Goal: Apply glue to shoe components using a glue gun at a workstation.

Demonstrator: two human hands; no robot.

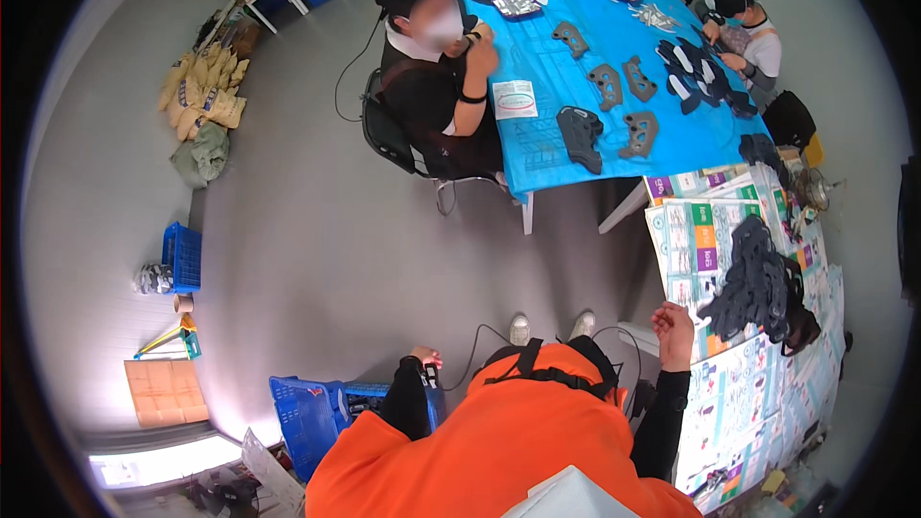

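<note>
My right hand is raised at the near left edge of a side table covered in printed sheets. Its fingers are loosely bent and apart, with nothing in them. On those sheets, to the right of the hand, lies a pile of dark grey plastic parts. Down at my left side hangs my left hand, small in view, its fingers loosely apart and seemingly holding nothing. Just left of and below it are blue plastic crates, one with dark items inside, partly hidden by my sleeve.
Ahead stands a long table with a blue cover, bearing grey molded parts, gloves and a paper sheet. A seated person is at its left; others work at the far right. Sacks lie far left.
</note>
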